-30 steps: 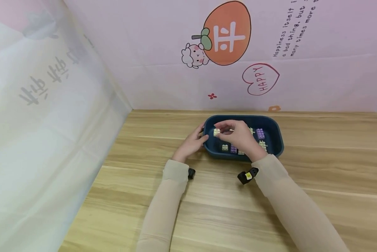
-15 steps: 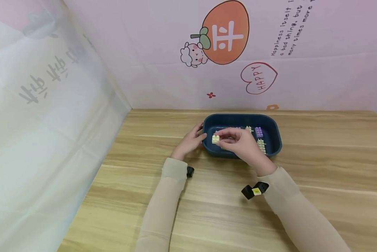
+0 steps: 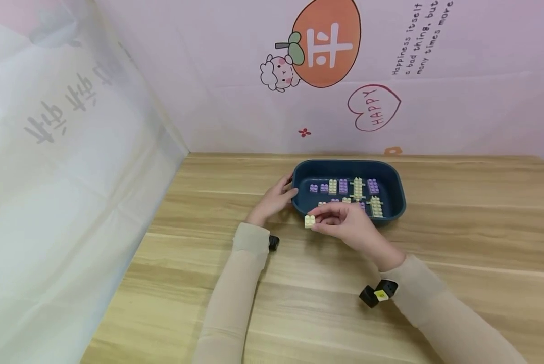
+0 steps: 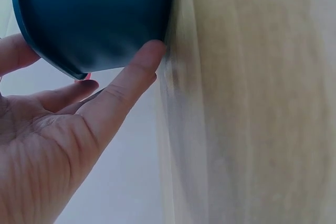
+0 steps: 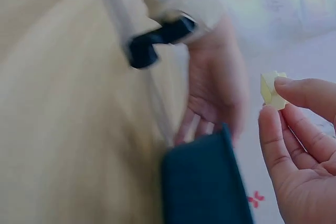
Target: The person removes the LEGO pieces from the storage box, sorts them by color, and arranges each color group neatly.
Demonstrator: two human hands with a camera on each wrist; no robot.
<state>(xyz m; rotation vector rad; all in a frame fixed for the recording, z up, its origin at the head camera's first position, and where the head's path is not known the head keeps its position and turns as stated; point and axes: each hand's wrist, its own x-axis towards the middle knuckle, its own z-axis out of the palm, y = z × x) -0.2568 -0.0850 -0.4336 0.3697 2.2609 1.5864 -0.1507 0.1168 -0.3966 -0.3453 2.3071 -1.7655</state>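
My right hand [image 3: 346,222] pinches a small pale yellow building brick [image 3: 310,221] between thumb and fingertips. The brick is above the near rim of a dark blue bin [image 3: 401,189], toward its left end. In the right wrist view the pale yellow brick [image 5: 273,90] shows clear of the bin. My left hand [image 3: 274,199] rests against the bin's left end with fairly straight fingers. The left wrist view shows fingertips [image 4: 149,53] touching its outer wall. Inside the bin lie purple bricks [image 3: 343,186] and pale yellow bricks [image 3: 357,188]; my right hand covers part of the front row.
The bin stands on a wood-grain table [image 3: 472,227] near its back edge. Behind it rises a printed pink-white backdrop [image 3: 231,101], and a pale cloth [image 3: 94,167] hangs along the left.
My right hand has drawn the pale yellow brick from over the bin toward the near rim, uncovering more bricks inside. The left hand stays at the bin's left end.
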